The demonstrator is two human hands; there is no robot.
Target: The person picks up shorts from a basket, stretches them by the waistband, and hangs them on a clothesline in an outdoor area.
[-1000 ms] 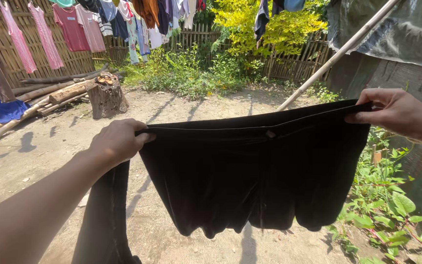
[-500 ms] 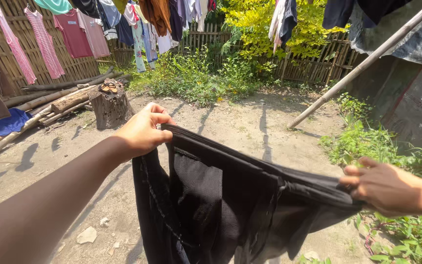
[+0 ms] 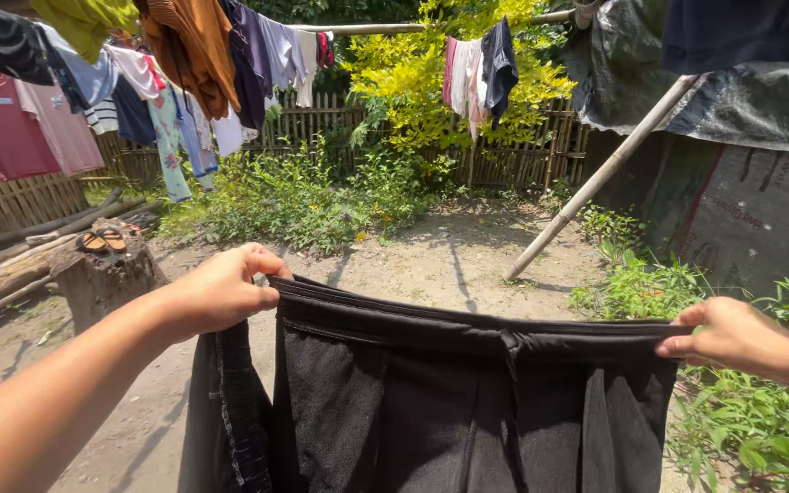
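A black garment (image 3: 431,402) with a gathered waistband hangs spread out in front of me. My left hand (image 3: 221,290) grips the left end of the waistband in a closed fist. The right end is pinched between thumb and fingers of my right hand (image 3: 732,336). The waistband is stretched almost level between both hands, and the cloth drops out of the bottom of the view.
Clotheslines with many coloured garments (image 3: 194,64) hang overhead at left and centre. A tree stump (image 3: 102,278) with sandals on it stands at left beside logs. A slanted bamboo pole (image 3: 595,183) props a dark tarp (image 3: 732,110) at right. Green weeds (image 3: 760,429) grow at lower right.
The view has tilted up and both hands have levelled out. The garment, slack and twisted half a second ago, is now pulled taut by its waistband.
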